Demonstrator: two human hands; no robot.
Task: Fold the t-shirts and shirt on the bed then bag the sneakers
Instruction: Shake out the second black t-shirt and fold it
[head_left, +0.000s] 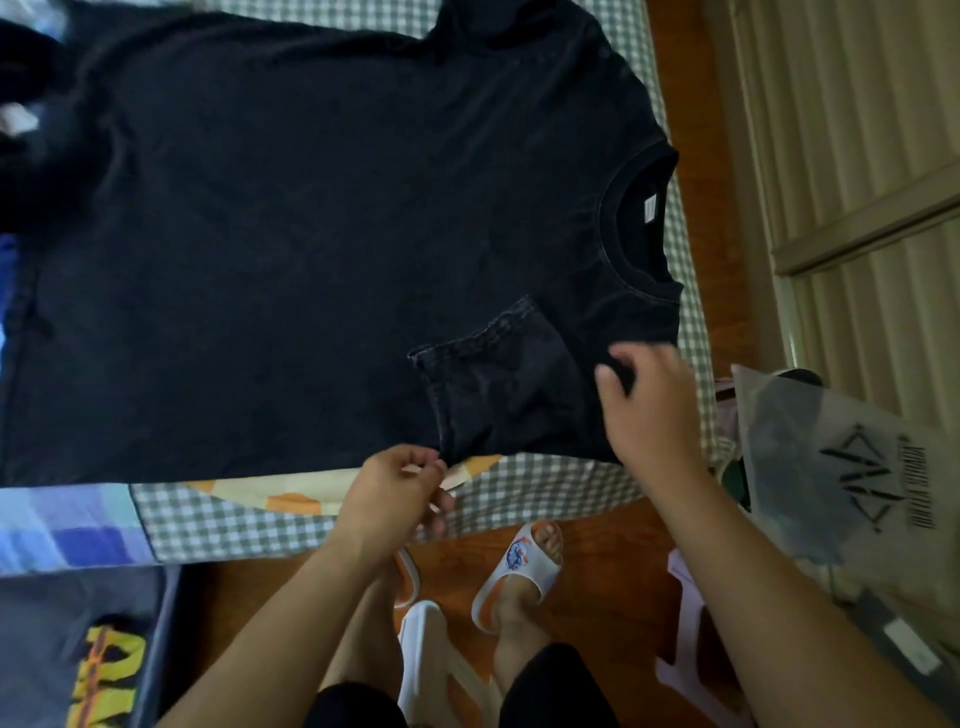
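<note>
A black t-shirt (291, 223) lies spread flat across the bed (691, 291), its neck hole toward the right edge. Its near sleeve is folded in over the body. My right hand (644, 400) grips the shirt's near shoulder, fingers curled round the fabric. My left hand (400, 488) pinches the near hem edge just below the folded sleeve. A translucent plastic bag (852, 467) with a black printed logo stands at the right, past the bed's corner. No sneakers show.
The bed has a green checked sheet and a blue patchwork cover (67, 525) at the left. A grey garment with yellow print (78, 654) hangs at lower left. My feet in white slides (519, 566) stand on the wooden floor. A slatted wall (857, 130) runs along the right.
</note>
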